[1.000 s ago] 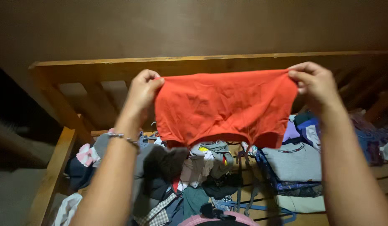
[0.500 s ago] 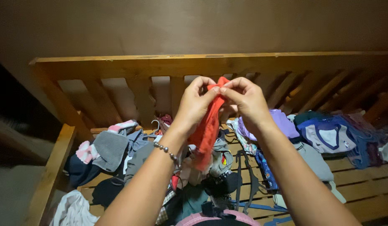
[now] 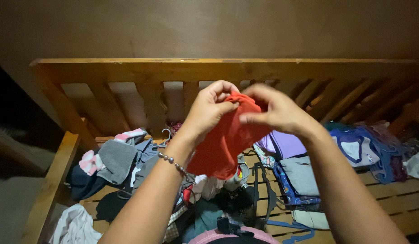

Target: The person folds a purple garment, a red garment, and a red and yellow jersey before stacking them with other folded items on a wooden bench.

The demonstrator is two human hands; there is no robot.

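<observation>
An orange-red garment, folded in half, hangs in front of me above a slatted wooden bench. My left hand, with a bead bracelet on the wrist, pinches the garment's top edge. My right hand grips the same top edge from the right, fingers curled over the cloth. The two hands are close together, nearly touching.
The wooden bench has a slatted backrest and seat. On it lie a heap of mixed clothes at left and folded pieces, purple, grey and blue, at right. Blue hangers lie near the front. A brown wall stands behind.
A second ago the garment was stretched wide between my hands. The hands came together, folding it in half, and it now hangs slightly wider, with my right hand shifted over its top.
</observation>
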